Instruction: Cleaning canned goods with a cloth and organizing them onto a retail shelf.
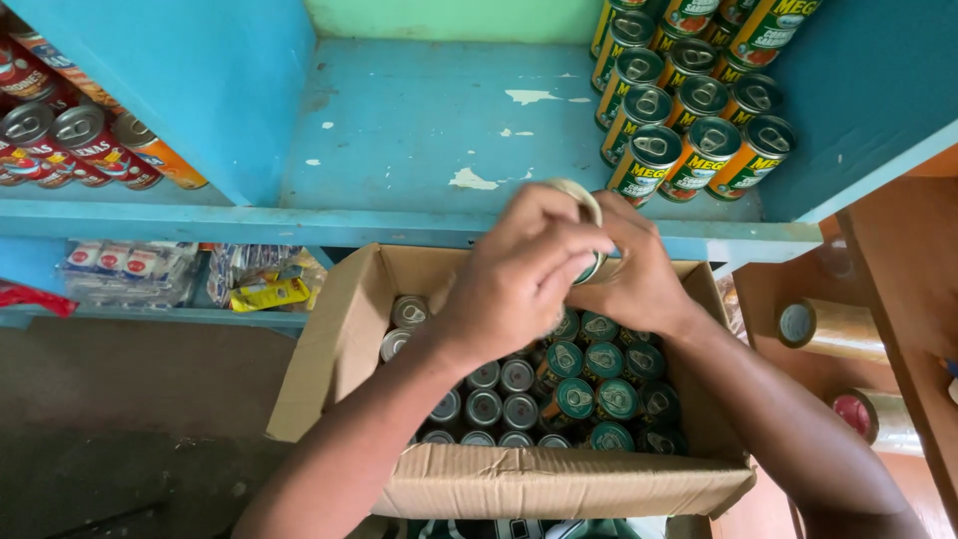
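Both my hands meet above an open cardboard box [339, 349] full of green tins. My left hand [514, 274] wraps over the top of a tin [587, 212], of which only a pale rim and a green edge show. My right hand [639, 274] grips the same tin from the right and below. Inside the box, green-lidded tins [589, 384] fill the right side and silver-topped tins [494, 399] the left. On the blue shelf [429, 130] behind, stacked green and orange tins [689, 110] lie on their sides at the right.
Red and orange tins [70, 140] lie stacked in the shelf bay at far left. Packets and a yellow wrapper [264, 292] sit on the lower shelf. Rolls of clear tape [833, 329] lie in an orange-brown shelf at right. Dark floor [120, 429] at lower left.
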